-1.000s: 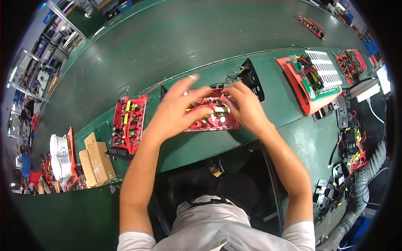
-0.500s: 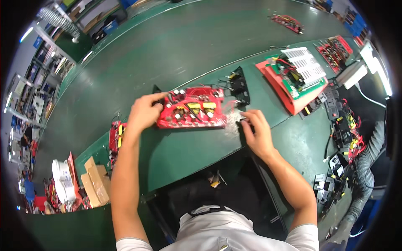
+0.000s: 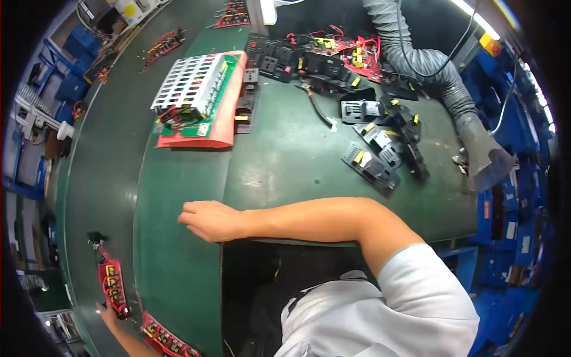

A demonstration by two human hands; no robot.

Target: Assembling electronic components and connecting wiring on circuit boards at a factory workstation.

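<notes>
Green matting covers the surface (image 3: 285, 160) in the head view, bending toward the rim. Right hand (image 3: 211, 220) lies flat near the surface's near edge, fingers together and loosely curled, clamped on nothing; its forearm crosses from the white sleeve at lower right. Left hand (image 3: 107, 310) shows only at the lower left rim, fingertips touching the red circuit board (image 3: 112, 284) that lies along the far-left belt; whether it grips the board I cannot tell. A second red board (image 3: 166, 339) sits just below it at the picture's bottom edge.

Well away, toward the upper left, an orange-red tray (image 3: 223, 128) holds a green board with a white slotted metal grille (image 3: 190, 80) on top. Beside the tray runs a row of black parts (image 3: 245, 101). To the right of centre four or so black plastic modules (image 3: 375, 160) with yellow tabs lie scattered, apart from one another. More red boards (image 3: 351, 53) with wiring sit at the top, next to a grey ribbed hose (image 3: 428, 65) that ends in a flat nozzle. Blue crates (image 3: 505, 214) stand along the right rim
</notes>
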